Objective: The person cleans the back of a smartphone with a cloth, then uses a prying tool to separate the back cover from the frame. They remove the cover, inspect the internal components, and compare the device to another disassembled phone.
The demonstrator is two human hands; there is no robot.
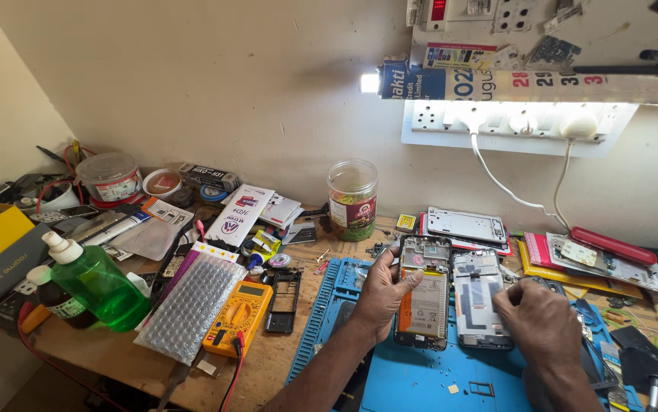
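Wooden tabletop (283,358), cluttered, against cream wall (253,84); blue mat (420,378) centre. Left hand (384,294) grips opened phone (423,294) upright over mat. Right hand (536,320) curled, fingers on phone frame (478,301) flat beside it. Yellow multimeter (239,318), green bottle (96,281) at left.

The work mat (420,378) is bright blue, its raised edge ribbed. The opened phone (423,294) shows a silver-grey battery with an orange strip down one side. The multimeter (237,317) is yellow-orange with red and black leads. The squeeze bottle (96,282) is clear green with a white cap, the bubble wrap (192,305) silvery and dotted, the wall (215,84) cream
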